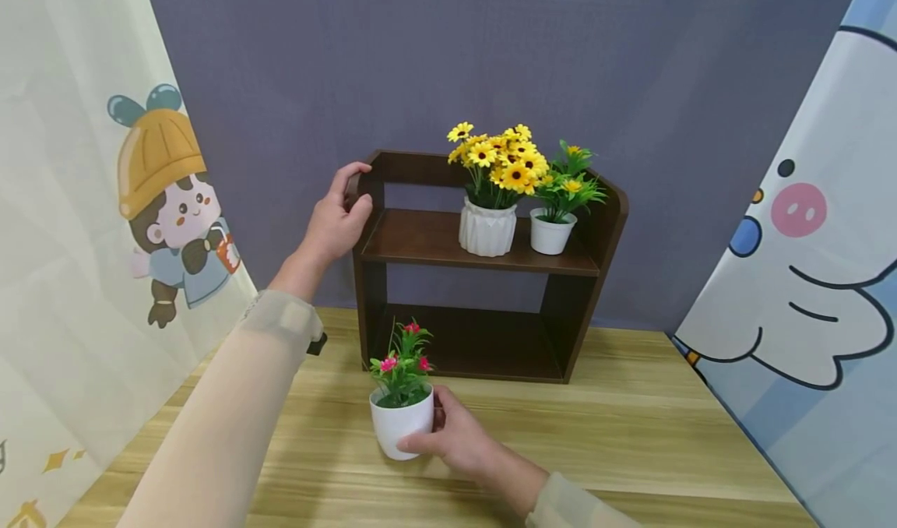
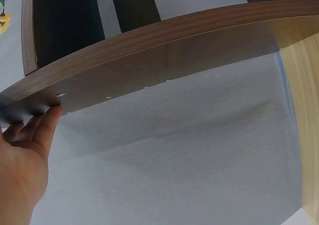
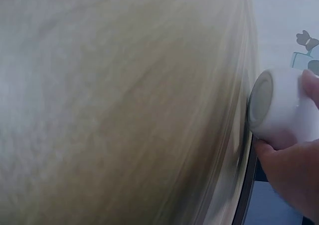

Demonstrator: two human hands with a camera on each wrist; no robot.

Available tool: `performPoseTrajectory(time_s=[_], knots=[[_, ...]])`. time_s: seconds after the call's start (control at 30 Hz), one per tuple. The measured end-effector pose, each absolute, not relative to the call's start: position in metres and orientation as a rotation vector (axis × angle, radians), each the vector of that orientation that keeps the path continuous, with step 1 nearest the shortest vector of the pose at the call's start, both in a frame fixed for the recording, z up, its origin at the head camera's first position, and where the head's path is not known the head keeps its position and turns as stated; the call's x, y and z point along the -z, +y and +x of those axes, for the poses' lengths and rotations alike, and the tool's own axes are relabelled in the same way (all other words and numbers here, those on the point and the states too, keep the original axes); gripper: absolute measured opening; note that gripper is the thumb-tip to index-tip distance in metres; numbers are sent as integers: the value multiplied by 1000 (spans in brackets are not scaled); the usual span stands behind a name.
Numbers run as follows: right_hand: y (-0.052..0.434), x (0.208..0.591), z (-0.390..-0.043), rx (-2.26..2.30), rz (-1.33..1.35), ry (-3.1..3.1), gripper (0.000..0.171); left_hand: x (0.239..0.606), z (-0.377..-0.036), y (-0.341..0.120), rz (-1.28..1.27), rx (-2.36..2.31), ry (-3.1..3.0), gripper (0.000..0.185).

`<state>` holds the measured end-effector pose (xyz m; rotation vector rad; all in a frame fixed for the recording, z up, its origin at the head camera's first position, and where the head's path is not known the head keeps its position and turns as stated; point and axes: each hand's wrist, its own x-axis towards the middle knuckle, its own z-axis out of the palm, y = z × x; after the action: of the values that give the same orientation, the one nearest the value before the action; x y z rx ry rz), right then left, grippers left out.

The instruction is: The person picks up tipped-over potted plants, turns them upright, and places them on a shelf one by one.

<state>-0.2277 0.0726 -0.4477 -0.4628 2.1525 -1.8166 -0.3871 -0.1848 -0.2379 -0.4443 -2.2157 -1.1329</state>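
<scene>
My left hand [image 1: 338,220] grips the upper left side panel of a dark brown two-tier shelf [image 1: 483,265]. In the left wrist view, the fingertips [image 2: 54,112] press on the panel's outer face. Below, in front of the shelf, my right hand [image 1: 459,438] holds a white flowerpot [image 1: 402,427] from its right side, thumb across the front. Green leaves and a few pink-red artificial flowers [image 1: 402,364] rise from it. The pot's round underside [image 3: 261,100] shows in the right wrist view, raised off the tabletop.
On the upper tier stand a ribbed white pot [image 1: 487,229] of yellow daisies [image 1: 504,162] and a smaller white pot [image 1: 551,234] with a yellow-flowered plant [image 1: 571,185]. The shelf rests on a wood-grain table [image 1: 652,419] before a grey-blue curtain [image 1: 561,45]. Cartoon-printed cloths hang at both sides.
</scene>
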Motion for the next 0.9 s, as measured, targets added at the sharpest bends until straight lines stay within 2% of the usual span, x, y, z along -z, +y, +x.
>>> performPoseTrajectory(time_s=[0.57, 0.9], knots=[[72, 452, -237, 1790, -587, 2132, 92, 239, -388, -186, -442, 1139, -2225, 48], [75, 453, -248, 1707, -596, 2156, 102, 237, -387, -185, -441, 1145, -2223, 48]])
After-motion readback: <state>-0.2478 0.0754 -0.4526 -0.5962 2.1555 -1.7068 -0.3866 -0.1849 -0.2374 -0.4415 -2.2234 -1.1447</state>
